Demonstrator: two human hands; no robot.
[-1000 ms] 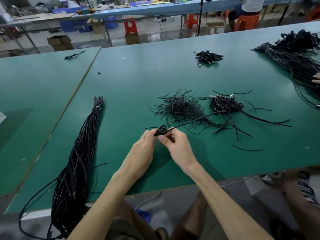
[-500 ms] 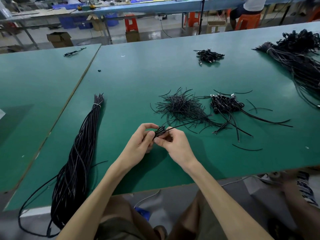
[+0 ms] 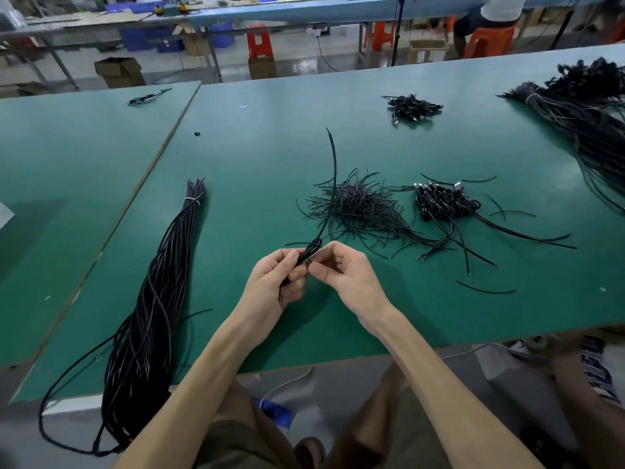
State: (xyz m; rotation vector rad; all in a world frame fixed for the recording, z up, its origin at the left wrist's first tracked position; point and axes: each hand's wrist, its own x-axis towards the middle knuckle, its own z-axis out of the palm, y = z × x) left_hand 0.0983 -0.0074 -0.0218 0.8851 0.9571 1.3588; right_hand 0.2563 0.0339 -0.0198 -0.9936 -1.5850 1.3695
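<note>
Both the left hand [image 3: 272, 284] and right hand [image 3: 350, 277] pinch a coiled black cable [image 3: 310, 251], whose tail [image 3: 334, 164] points toward twelve o'clock, likely needing wrapping next.

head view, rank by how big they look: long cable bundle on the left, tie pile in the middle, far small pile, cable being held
1. long cable bundle
2. tie pile
3. far pile and held cable: these look close, and the pile sits farther from the camera, so unranked.
</note>
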